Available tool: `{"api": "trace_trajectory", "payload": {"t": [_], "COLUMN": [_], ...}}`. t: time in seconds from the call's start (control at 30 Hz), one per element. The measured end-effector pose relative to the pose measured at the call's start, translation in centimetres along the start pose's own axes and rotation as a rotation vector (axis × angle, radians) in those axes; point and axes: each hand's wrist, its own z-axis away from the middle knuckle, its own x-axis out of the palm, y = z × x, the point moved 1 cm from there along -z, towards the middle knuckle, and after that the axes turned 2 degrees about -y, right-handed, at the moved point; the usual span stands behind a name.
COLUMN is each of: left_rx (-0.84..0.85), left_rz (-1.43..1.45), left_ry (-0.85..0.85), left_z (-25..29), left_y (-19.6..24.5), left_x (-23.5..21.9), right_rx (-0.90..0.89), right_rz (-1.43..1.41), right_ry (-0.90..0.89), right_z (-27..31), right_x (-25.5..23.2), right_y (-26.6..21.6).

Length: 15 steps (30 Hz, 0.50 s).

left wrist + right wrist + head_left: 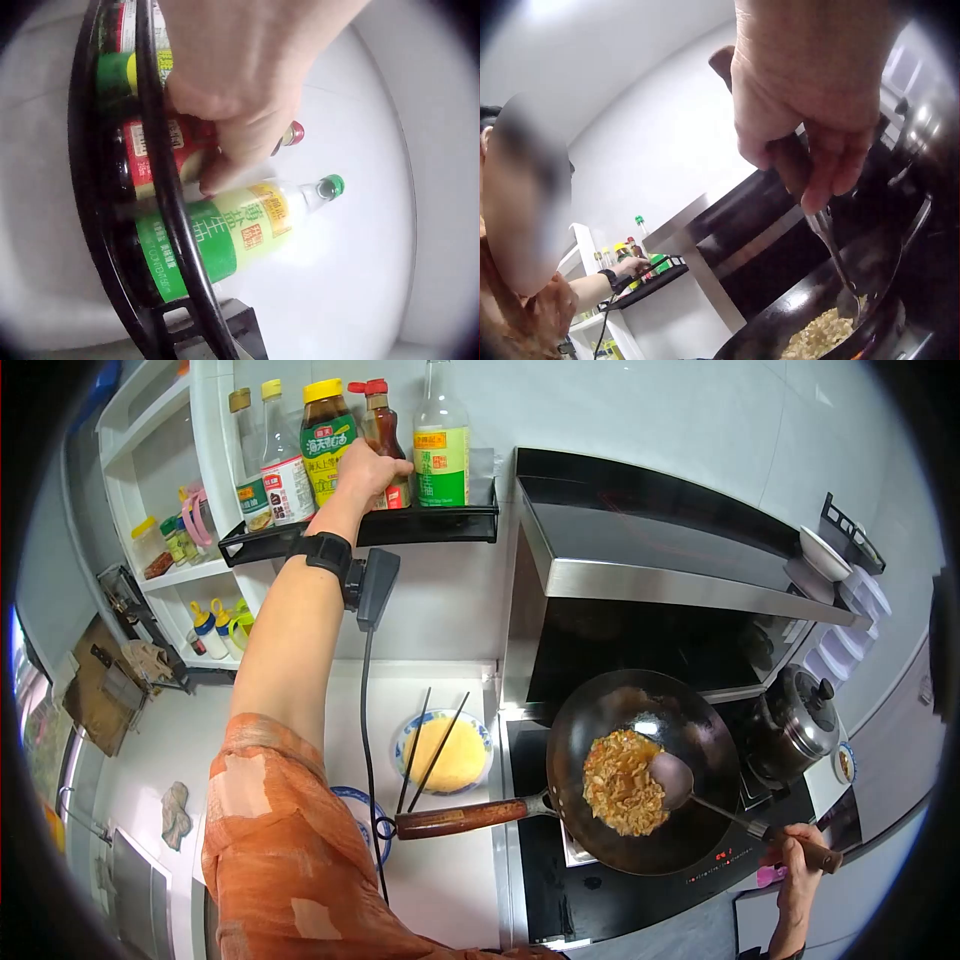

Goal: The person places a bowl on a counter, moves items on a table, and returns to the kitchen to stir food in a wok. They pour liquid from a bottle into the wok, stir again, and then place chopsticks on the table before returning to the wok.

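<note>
While the right hand (800,860) grips the ladle (672,778) resting in the wok (640,770) at four o'clock, the left hand (368,465) reaches to twelve o'clock, fingers curled round the upright red-capped bottle (378,420) on the wall rack (440,520).

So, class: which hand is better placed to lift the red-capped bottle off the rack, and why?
Left. The left hand already grips the red-capped bottle on the rack, while the right hand holds the spatula in the wok.
</note>
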Motion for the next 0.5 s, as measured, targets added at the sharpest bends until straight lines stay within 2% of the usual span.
{"api": "trace_trajectory", "payload": {"t": [0.03, 0.1, 0.17, 0.2, 0.23, 0.3, 0.33, 0.37, 0.4, 0.43, 0.47, 0.5], "left_rx": [-0.022, -0.022, -0.010, -0.022, 0.015, -0.091, -0.009, -0.059, 0.048, 0.012, 0.006, 0.033], "left_rz": [0.020, 0.070, 0.279, 0.247, 0.348, 0.299, 0.519, 0.352, 0.290, 0.185, 0.201, 0.318], "left_ry": [-0.073, -0.083, -0.190, -0.184, -0.243, -0.399, -0.506, -0.566, -0.458, -0.568, -0.602, -0.510], "left_z": [-0.1, -0.7, -0.8, -0.9, -1.0, -0.7, -2.2, -5.8, -9.1, -12.7, -12.6, -11.8], "left_y": [-0.4, -1.1, -1.3, -1.1, -1.2, 0.5, -0.7, -2.2, -3.5, -4.7, -3.9, -3.0], "left_x": [0.2, 0.6, 0.8, 0.6, 0.3, -1.2, -0.9, -1.8, -2.9, -4.5, -3.4, -3.0], "right_rx": [0.002, -0.033, -0.035, -0.042, -0.017, -0.109, -0.098, -0.089, -0.067, -0.059, -0.040, -0.032], "right_rz": [0.002, -0.003, -0.016, -0.030, -0.010, -0.102, -0.121, -0.143, -0.162, -0.189, -0.178, -0.176], "right_ry": [0.001, -0.053, -0.074, -0.092, -0.081, -0.074, -0.102, -0.130, -0.136, -0.145, -0.188, -0.235], "right_z": [0.1, 0.5, 0.4, 0.5, 0.6, 0.8, 1.0, 1.1, 1.2, 1.3, 1.4, 1.3], "right_x": [0.2, 0.8, 0.8, 0.6, 0.6, 0.8, 0.8, 1.0, 1.6, 2.2, 2.4, 2.5], "right_y": [-0.5, -2.0, -1.9, -1.8, -1.8, -2.0, -2.5, -2.9, -3.4, -3.6, -3.3, -3.1]}}
